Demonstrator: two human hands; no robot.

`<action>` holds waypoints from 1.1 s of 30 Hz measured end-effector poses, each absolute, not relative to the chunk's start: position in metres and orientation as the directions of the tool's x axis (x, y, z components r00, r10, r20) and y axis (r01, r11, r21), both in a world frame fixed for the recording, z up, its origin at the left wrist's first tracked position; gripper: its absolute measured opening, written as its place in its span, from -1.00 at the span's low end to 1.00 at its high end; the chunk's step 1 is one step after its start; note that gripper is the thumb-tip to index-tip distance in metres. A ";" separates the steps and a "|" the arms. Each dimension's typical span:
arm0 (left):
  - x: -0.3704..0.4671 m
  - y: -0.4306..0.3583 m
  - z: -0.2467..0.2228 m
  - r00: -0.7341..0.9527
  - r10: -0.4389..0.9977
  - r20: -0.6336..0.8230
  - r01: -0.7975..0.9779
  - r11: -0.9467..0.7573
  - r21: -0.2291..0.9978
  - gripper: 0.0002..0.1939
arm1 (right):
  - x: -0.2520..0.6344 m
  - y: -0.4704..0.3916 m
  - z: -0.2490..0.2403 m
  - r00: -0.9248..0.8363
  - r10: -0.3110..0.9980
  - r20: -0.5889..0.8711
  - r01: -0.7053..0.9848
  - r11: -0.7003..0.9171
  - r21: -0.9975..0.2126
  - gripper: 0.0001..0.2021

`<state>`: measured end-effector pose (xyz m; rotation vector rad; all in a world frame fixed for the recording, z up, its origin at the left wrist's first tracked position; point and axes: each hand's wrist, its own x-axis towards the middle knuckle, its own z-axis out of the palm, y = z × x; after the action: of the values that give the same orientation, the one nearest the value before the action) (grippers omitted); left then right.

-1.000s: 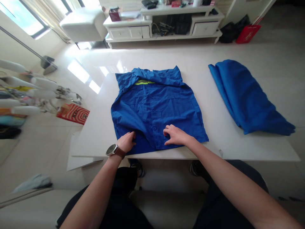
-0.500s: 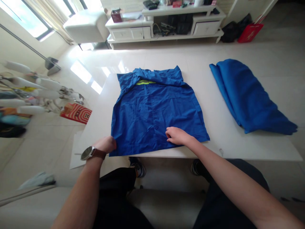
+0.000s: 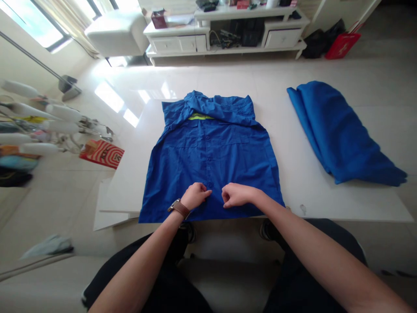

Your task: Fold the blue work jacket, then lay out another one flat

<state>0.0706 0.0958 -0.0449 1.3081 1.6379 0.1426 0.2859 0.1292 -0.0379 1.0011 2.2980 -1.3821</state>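
A blue button-front shirt (image 3: 211, 152) lies flat on the white table (image 3: 302, 191), collar away from me, a yellow-green label showing inside the collar. Its hem hangs slightly over the near table edge. My left hand (image 3: 195, 195), with a brown-strapped watch on the wrist, rests on the shirt's lower front beside the button line, fingers curled and pinching the cloth. My right hand (image 3: 236, 194) sits just to the right of it on the same lower front, fingers curled on the fabric. The two hands are a few centimetres apart.
A second blue garment (image 3: 339, 134) lies crumpled at the table's right. A white TV cabinet (image 3: 224, 34) stands at the far wall, a red bag (image 3: 342, 45) beside it. On the floor at left lie a red patterned box (image 3: 101, 154) and a clothes rack (image 3: 35, 130).
My left hand pulled the shirt's left hem outward to smooth it, then came back to the button line. My right hand shifted slightly left and nearer. The shirt now lies flatter and closer to me.
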 end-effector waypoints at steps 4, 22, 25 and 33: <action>0.067 0.103 -0.051 0.189 0.780 -0.597 0.555 0.417 0.720 -0.83 | 0.285 0.127 -0.042 -0.740 0.596 -0.313 0.585 0.339 -0.737 -0.82; 0.071 0.104 -0.045 0.102 0.939 -0.329 0.649 0.188 0.737 -0.78 | 0.256 0.135 -0.056 -0.490 0.840 -0.233 0.499 0.051 -0.865 -0.78; 0.073 0.103 -0.047 0.077 0.974 -0.211 0.696 0.099 0.711 -0.75 | 0.257 0.137 -0.058 -0.498 0.836 -0.229 0.421 0.002 -0.907 -0.88; 0.078 0.107 -0.044 0.103 0.989 -0.105 0.727 -0.002 0.687 -0.82 | 0.256 0.137 -0.060 -0.454 0.858 -0.239 0.399 -0.044 -0.916 -0.88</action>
<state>0.0781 0.1074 -0.0437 1.7846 1.6788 0.5618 0.2558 0.1374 -0.0602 1.7434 2.4026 -1.9796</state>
